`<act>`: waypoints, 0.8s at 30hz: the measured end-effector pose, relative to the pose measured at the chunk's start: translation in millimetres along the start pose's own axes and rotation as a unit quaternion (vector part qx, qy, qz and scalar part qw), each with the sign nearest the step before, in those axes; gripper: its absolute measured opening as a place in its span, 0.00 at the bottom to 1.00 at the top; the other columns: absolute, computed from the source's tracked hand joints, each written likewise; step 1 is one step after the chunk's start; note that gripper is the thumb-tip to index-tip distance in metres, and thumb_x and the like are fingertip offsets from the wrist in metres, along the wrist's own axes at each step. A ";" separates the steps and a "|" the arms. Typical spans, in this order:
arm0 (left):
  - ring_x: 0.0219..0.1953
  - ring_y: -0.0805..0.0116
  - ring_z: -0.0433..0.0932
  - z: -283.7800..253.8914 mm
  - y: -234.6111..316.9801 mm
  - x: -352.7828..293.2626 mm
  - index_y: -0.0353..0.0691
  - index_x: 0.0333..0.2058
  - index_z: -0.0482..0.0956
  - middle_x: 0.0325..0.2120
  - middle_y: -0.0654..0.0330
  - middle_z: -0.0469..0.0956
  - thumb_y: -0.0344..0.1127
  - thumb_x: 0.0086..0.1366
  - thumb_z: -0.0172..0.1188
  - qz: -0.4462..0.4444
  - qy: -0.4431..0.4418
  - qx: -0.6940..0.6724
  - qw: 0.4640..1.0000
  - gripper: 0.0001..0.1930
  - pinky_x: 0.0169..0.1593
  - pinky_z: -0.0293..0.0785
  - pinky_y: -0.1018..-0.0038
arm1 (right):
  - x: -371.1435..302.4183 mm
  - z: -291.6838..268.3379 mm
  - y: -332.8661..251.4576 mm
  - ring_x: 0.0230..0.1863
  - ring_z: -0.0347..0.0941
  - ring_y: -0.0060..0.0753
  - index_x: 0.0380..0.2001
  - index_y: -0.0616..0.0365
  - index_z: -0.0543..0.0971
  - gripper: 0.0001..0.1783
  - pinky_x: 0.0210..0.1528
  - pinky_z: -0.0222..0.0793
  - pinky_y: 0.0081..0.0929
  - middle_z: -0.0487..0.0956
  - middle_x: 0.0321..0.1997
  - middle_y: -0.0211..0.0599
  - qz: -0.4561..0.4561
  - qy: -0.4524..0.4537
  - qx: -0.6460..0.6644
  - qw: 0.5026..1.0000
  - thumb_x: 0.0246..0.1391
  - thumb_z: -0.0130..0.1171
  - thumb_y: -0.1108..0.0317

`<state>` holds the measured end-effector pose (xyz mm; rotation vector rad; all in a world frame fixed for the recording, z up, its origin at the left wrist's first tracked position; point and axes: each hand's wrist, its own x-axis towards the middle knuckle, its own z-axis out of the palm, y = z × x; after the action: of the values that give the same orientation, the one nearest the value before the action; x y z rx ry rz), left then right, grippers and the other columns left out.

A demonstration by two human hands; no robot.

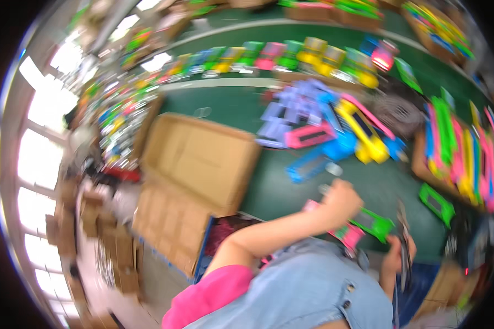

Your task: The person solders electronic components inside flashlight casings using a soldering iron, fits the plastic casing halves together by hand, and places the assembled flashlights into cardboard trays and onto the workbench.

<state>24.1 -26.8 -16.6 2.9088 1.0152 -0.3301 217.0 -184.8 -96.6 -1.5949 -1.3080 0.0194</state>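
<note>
My left hand (343, 205) is closed above the near part of the green table, its fingers blurred. A small pale piece (324, 189) shows at its fingertips; whether they grip it is unclear. Just below that hand, close to my body, is a pink plastic part (350, 236). Beside it lies a green plastic frame (373, 223) with an opening in its middle. My right hand (392, 256) is wrapped round a long, dark hand tool (405, 252), whose narrow end points away from me. Motion blur hides the tool's exact kind.
An open cardboard box (200, 162) stands left. Ahead lie piled lilac parts (296, 107), blue frames (307, 164) and a yellow part (362, 131). Another green frame (437, 204) lies right, near a box of colourful parts (425, 159). Several colourful pieces (252, 54) line the far side.
</note>
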 end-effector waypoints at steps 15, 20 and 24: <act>0.40 0.68 0.67 -3.9 9.9 -17.8 0.45 0.23 0.80 0.28 0.65 0.74 0.37 0.48 0.56 -0.022 0.101 -0.023 0.994 0.06 0.41 0.57 0.71 | 28.4 -4.3 -44.9 0.48 0.67 0.44 0.49 0.65 0.69 0.28 0.50 0.64 0.34 0.68 0.48 0.47 -0.060 -0.140 -0.042 0.987 0.43 0.64 0.67; 0.36 0.66 0.66 20.6 31.7 -38.1 0.39 0.24 0.74 0.26 0.62 0.68 0.37 0.46 0.55 0.104 0.270 -0.150 0.945 0.09 0.39 0.61 0.71 | 9.8 -1.3 -24.7 0.57 0.60 0.44 0.47 0.67 0.65 0.28 0.61 0.47 0.40 0.71 0.47 0.46 0.083 -0.145 0.006 0.986 0.44 0.61 0.69; 0.34 0.65 0.67 38.5 26.8 -37.4 0.37 0.28 0.75 0.29 0.60 0.70 0.33 0.44 0.53 0.136 0.276 -0.163 0.937 0.11 0.38 0.63 0.69 | 14.7 5.3 -22.1 0.57 0.58 0.46 0.45 0.61 0.72 0.27 0.60 0.50 0.38 0.67 0.50 0.40 0.060 -0.171 -0.067 0.981 0.39 0.65 0.66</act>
<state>5.0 -74.9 -47.0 2.8132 0.6008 0.6377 204.2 -173.1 -75.8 -1.8416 -1.4970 0.2975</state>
